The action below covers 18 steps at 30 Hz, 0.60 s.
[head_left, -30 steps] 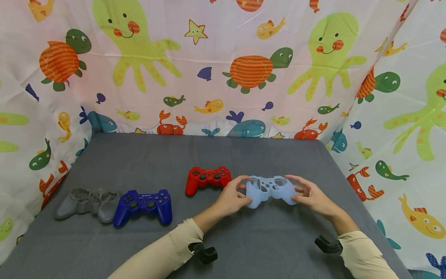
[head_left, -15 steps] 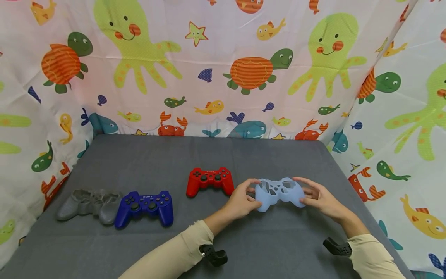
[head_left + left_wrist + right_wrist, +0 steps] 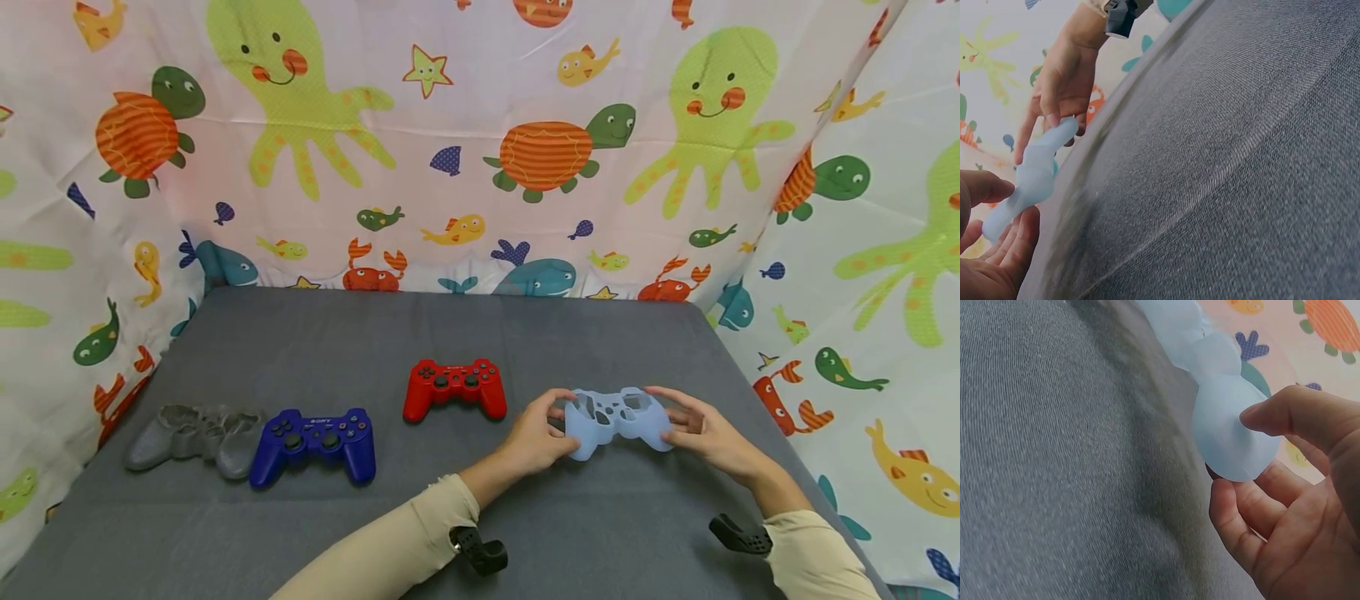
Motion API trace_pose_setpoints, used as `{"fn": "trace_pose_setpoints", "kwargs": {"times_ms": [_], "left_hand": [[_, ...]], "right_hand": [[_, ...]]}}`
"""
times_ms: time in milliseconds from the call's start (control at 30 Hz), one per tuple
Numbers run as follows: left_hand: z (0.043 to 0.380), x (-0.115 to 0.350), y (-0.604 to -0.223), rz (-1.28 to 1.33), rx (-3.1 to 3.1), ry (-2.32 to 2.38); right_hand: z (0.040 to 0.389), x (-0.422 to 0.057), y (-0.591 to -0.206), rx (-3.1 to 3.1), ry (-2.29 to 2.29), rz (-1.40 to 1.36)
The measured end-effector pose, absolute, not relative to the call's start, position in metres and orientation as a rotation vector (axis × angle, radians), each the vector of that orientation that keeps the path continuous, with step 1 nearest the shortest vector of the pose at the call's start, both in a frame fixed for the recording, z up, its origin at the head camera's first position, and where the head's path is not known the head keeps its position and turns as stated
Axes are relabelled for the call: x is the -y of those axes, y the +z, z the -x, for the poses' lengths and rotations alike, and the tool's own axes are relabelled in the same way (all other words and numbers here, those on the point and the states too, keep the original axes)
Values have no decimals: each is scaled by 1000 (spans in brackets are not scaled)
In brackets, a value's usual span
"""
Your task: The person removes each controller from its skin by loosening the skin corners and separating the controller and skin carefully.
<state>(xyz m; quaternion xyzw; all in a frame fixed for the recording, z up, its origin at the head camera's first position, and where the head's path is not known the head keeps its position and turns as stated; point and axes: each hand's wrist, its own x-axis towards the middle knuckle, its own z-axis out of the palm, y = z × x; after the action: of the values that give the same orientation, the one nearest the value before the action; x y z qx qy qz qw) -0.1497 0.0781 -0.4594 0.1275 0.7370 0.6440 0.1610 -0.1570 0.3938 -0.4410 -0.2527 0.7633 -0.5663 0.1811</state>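
A pale blue translucent silicone controller cover (image 3: 587, 432) with cut-out holes is held up over the grey table by both hands. My left hand (image 3: 534, 435) pinches its left grip; in the left wrist view the thumb presses one face of the cover (image 3: 1034, 178) and the fingers support the other. At the opposite end, my right hand (image 3: 712, 433) holds the right grip between thumb and fingers, and the right wrist view shows that thumb flat on the cover's rounded grip (image 3: 1225, 434). A red game controller (image 3: 454, 385) lies just beyond my left hand.
A blue game controller (image 3: 315, 443) lies on the left of the table (image 3: 360, 333), beside a grey silicone controller cover (image 3: 197, 439) that nearly meets it. Cloth curtains (image 3: 480, 192) printed with sea animals rise behind and along both sides of the table.
Both hands have carried the pale blue cover to the right and slightly nearer, keeping their hold on it. The controllers and the grey cover stay where they lay.
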Motion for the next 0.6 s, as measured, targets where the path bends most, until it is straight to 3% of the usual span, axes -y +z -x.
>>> {"fn": "trace_pose_setpoints", "kwargs": {"times_ms": [600], "left_hand": [[143, -106, -456, -339, -2104, 1846]], "right_hand": [[151, -418, -439, -2230, -1512, 620]]}}
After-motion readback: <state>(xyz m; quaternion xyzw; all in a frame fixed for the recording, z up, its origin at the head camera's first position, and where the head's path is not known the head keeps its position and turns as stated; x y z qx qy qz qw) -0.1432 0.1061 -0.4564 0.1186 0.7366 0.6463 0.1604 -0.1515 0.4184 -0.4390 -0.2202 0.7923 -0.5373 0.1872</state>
